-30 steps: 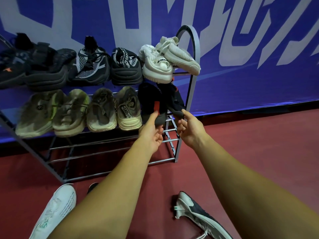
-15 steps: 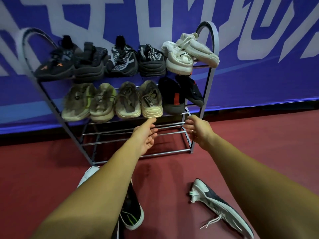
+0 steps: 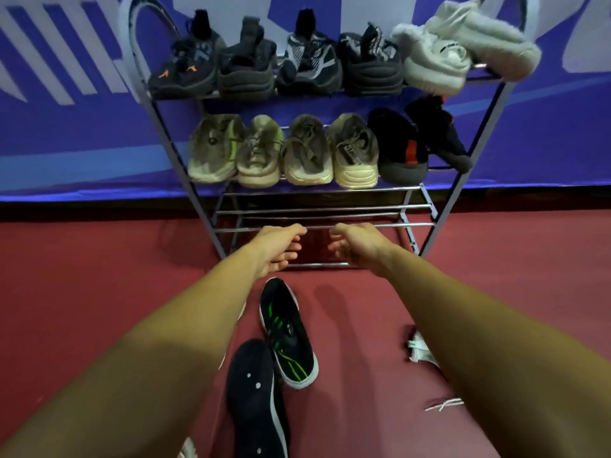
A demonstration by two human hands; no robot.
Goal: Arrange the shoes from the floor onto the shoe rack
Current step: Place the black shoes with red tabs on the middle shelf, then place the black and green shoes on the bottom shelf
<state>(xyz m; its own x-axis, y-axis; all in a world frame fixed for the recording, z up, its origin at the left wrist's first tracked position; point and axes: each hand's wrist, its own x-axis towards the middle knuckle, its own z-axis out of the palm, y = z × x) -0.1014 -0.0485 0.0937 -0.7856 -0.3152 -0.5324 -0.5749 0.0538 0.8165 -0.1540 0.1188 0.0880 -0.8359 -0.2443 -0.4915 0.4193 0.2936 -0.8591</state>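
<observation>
Both hands reach toward the low part of the shoe rack (image 3: 363,206); the left hand (image 3: 279,251) and the right hand (image 3: 358,244) hang side by side, near each other but apart, in front of the lower rails; the fingers (image 3: 290,254) of both are loosely curled and hold nothing. The rack stands on the red floor (image 3: 99,292) against a blue banner (image 3: 66,143). On the top shelf 4 dark shoes (image 3: 244,67) sit in a row with heels toward the camera; at the right end of that shelf are 2 white shoes (image 3: 436,66), 1 lying askew and sticking out past the frame. On the middle shelf 4 beige shoes (image 3: 307,153) stand side by side; to their right are 2 black shoes (image 3: 401,150), 1 with a red patch at the heel, the other tilted against the rack's right side. On the floor, between the 2 forearms, lies a black shoe with green stripes (image 3: 287,335); a dark shoe with white dots (image 3: 254,401) lies just nearer, overlapping its near end; to the right a white shoe (image 3: 418,350) is mostly hidden behind the right forearm, a loose lace (image 3: 443,404) showing beside it.
</observation>
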